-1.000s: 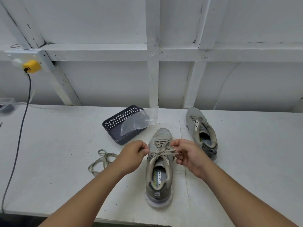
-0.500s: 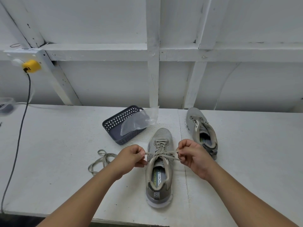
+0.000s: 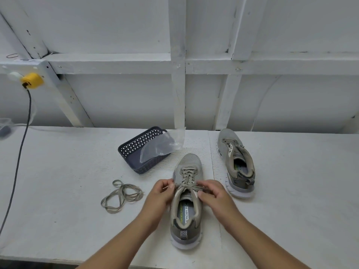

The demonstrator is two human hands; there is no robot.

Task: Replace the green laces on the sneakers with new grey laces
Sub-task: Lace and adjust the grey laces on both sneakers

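Note:
A grey-green sneaker (image 3: 185, 212) stands in front of me, toe pointing away, with a lace (image 3: 186, 175) crossed up its eyelets. My left hand (image 3: 160, 195) pinches a lace end at the left of the top eyelets. My right hand (image 3: 212, 193) holds the other lace end at the right, fingers curled over the tongue. A second sneaker (image 3: 236, 164) stands to the right, without a lace. A loose lace (image 3: 121, 196) lies coiled on the table to the left.
A dark perforated basket (image 3: 136, 150) with a clear plastic bag (image 3: 163, 146) in it stands behind the near sneaker. A black cable (image 3: 18, 158) hangs from a yellow plug (image 3: 32, 80) at the far left. The white table (image 3: 58, 181) ends close to me.
Both hands drew apart half a second ago, pulling the lace taut, then came back in toward the top eyelets.

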